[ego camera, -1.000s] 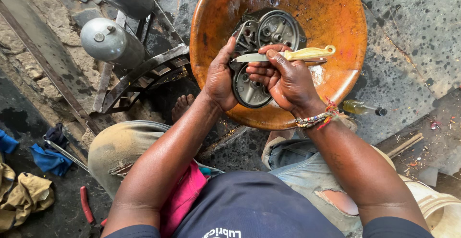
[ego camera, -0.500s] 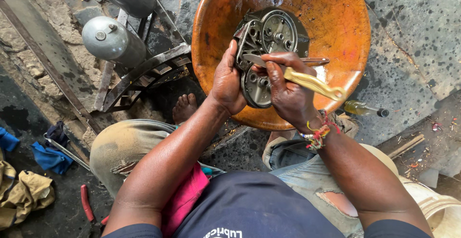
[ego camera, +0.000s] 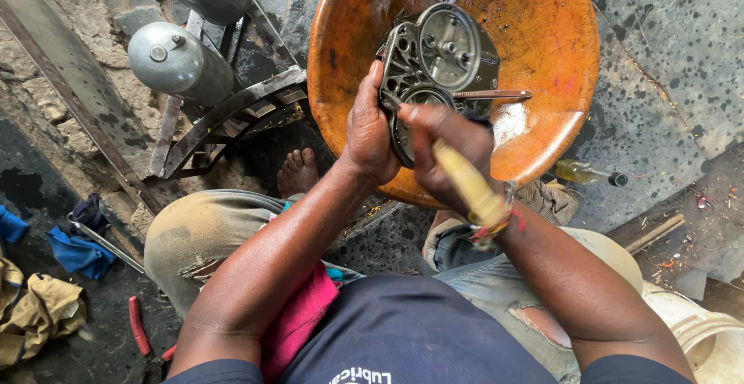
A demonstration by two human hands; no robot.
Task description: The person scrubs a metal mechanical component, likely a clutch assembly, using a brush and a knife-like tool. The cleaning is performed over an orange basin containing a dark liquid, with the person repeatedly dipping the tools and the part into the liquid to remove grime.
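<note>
Metal engine cover [ego camera: 434, 66], dark and greasy with round openings, stands on edge inside the orange basin [ego camera: 542, 27], leaning against the left hand [ego camera: 370, 132], whose grip is wrapped around the cover's near-left rim. Since half a second ago the yellow-handled tool [ego camera: 465, 182] has swung round: its handle then pointed out to the right over the basin's rim, and now it points back toward the person's body, lying along the wrist of the right hand [ego camera: 446, 148]. The right hand's grip is closed around that handle, and the hand sits just in front of the cover's lower round opening, touching it; the tool's working end is hidden behind the fingers. A thin metal rod [ego camera: 492, 94] juts to the right from the cover, just beyond the right hand. The basin also holds a pale wet patch [ego camera: 508, 124] to the right of the hands. Outside the basin, right of the right hand, a small bottle [ego camera: 589, 173] lies on the ground; left of the left hand stand two grey metal cylinders [ego camera: 174, 62].
</note>
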